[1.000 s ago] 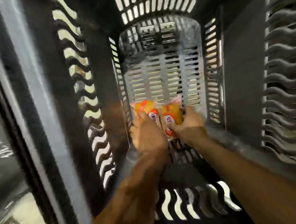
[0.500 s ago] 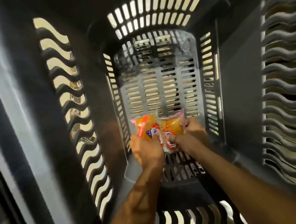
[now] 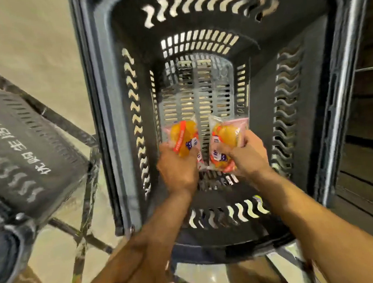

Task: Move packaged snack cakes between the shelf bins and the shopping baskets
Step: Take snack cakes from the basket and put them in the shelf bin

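left basket [image 3: 21, 143]: white Chinese print, partly "优购生活超市" | snack wrappers: print unreadable

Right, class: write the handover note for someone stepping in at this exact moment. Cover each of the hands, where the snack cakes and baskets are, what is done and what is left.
Left hand: grips one packaged snack cake, held inside the black basket.
Right hand: grips the second snack cake, beside the first with a gap between them.
Basket: slotted bottom shows no other packs.
Second dark basket sits to the left on a wire stand; its contents cannot be seen.
Done: both packs are in hand.
Left: whether they are going in or coming out cannot be told from this view; no shelf bins can be clearly made out.
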